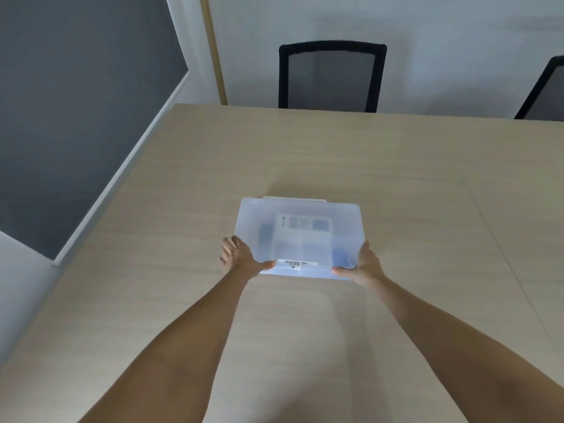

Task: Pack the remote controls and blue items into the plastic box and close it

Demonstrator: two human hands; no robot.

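A translucent plastic box (300,209) stands on the wooden table (396,166) with its lid on. Through the cloudy lid I make out a dark remote-like shape (265,236) at the left and a blue item (341,257) near the front right corner; the rest inside is blurred. A barcode label (294,264) sits on the near edge. My left hand (241,257) grips the box's near left corner, thumb on the lid. My right hand (364,265) grips the near right corner the same way.
A black mesh chair (331,76) stands behind the table's far edge, and part of another chair (546,93) shows at the far right. The table's left edge runs beside a grey wall panel (76,102). A seam crosses the tabletop on the right.
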